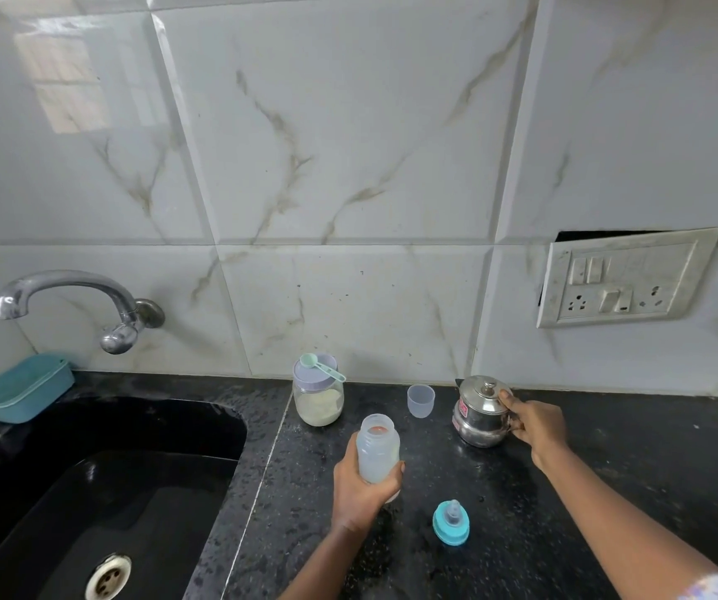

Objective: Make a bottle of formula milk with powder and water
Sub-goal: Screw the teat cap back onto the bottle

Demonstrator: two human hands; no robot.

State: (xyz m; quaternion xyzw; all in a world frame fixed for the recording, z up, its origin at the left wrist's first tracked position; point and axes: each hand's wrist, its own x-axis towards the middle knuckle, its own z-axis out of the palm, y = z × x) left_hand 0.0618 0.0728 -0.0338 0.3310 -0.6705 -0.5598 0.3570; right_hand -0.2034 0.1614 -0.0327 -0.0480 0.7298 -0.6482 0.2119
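Black speckled surface point(651, 448) beside the sink point(88, 491) is carrying everything: the left hand point(359, 491) is gripping the open feeding bottle point(378, 448), the right hand point(536, 426) is clasping the steel kettle point(480, 411) by its handle (thumb on the lid). Water seems next, I'm guessing; the powder jar point(318, 400) is sitting lidded behind, scoop point(320, 366) resting on top, and the teal teat ring point(451, 522) is lying unfitted nearby.

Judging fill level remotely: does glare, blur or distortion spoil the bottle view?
Head view: the bottle is sharp and evenly lit; window glare sits only on the upper-left wall tiles; wide-angle distortion bends the grout lines toward the edges.
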